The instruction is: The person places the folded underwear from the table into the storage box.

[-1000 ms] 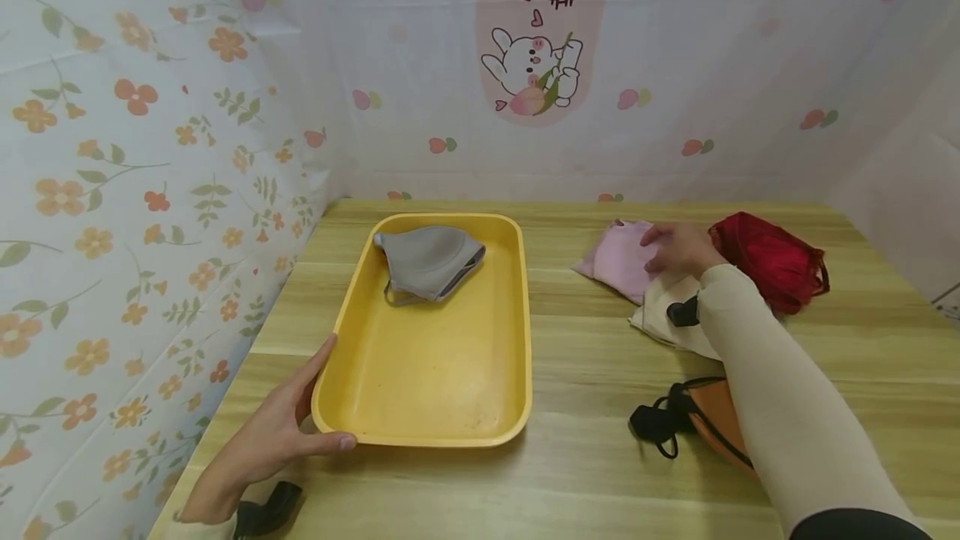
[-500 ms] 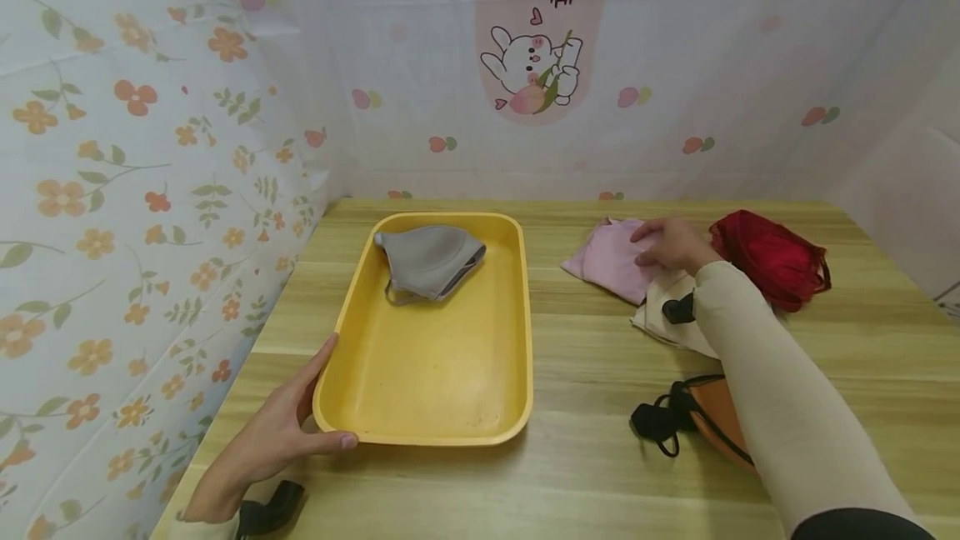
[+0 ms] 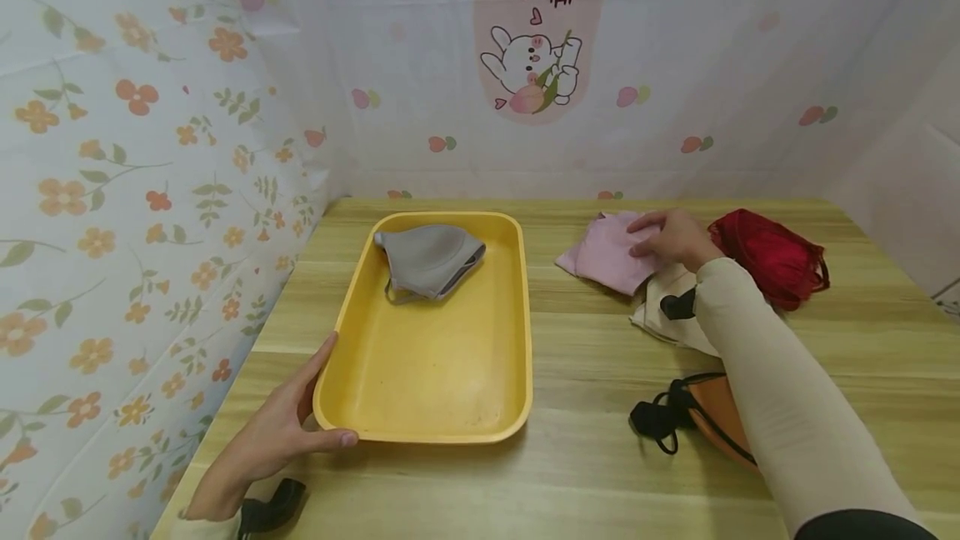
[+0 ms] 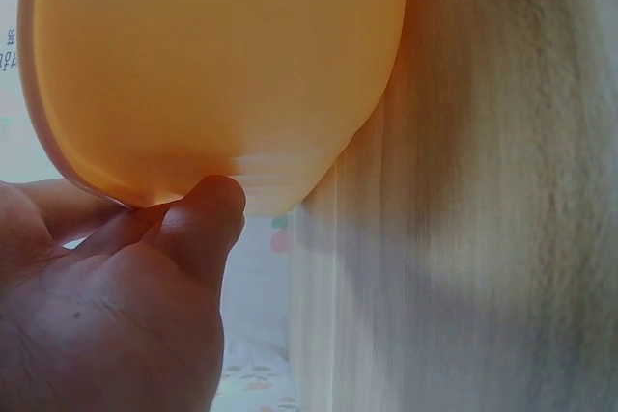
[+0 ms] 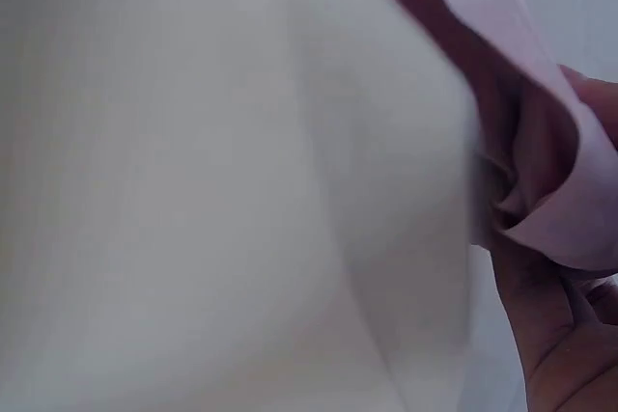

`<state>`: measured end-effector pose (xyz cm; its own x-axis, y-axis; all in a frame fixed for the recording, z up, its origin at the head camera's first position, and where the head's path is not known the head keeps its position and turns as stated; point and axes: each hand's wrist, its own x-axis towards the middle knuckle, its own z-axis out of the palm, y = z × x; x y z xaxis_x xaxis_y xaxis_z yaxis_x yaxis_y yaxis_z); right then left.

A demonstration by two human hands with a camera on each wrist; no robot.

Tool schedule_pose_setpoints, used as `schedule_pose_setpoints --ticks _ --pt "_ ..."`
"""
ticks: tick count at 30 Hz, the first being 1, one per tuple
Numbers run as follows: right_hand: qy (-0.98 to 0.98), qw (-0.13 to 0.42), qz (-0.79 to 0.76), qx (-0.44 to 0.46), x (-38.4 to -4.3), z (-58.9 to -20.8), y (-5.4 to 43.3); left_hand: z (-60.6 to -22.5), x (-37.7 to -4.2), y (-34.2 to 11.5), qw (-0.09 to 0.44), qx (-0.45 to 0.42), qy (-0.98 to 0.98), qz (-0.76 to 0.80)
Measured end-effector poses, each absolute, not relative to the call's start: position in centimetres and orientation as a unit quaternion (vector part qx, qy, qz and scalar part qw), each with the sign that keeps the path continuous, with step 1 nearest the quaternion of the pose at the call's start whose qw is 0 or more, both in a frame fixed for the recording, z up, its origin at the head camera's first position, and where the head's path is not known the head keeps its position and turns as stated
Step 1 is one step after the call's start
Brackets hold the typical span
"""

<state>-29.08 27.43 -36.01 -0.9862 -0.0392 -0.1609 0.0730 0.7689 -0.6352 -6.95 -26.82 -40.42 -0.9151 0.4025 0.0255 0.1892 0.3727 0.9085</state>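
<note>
My left hand (image 3: 273,432) grips the near-left corner of a yellow tray (image 3: 438,365), thumb on its front wall and fingers along the left side. In the left wrist view the thumb presses the tray's outer wall (image 4: 232,65). A folded grey cup-shaped fabric piece (image 3: 427,261) with a thin strap loop lies in the tray's far-left part. On the right, my right hand (image 3: 678,240) pinches a folded pink cloth (image 3: 611,252). The right wrist view shows the pink cloth (image 5: 579,200) between thumb and fingers. A cream cloth (image 3: 667,319) lies partly hidden under the right wrist.
A red fabric piece (image 3: 765,257) with a strap loop lies right of my right hand. Nearer, an orange piece (image 3: 716,407) with black straps is partly covered by the forearm. Bare wooden table (image 3: 577,373) separates tray and cloths. A printed curtain (image 3: 420,65) stands behind.
My right hand and the pink cloth have shifted slightly left and away from me, off the cream cloth's edge. The left hand and tray have stayed nearly still.
</note>
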Motion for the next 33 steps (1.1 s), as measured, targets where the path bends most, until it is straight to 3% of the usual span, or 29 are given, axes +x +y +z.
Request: schedule_pose_setpoints --ticks 33 --pt "0.875 0.069 -0.478 -0.012 -29.2 -32.5 24.4 -40.5 -7.0 -26.7 0.1 0.184 0.818 0.536"
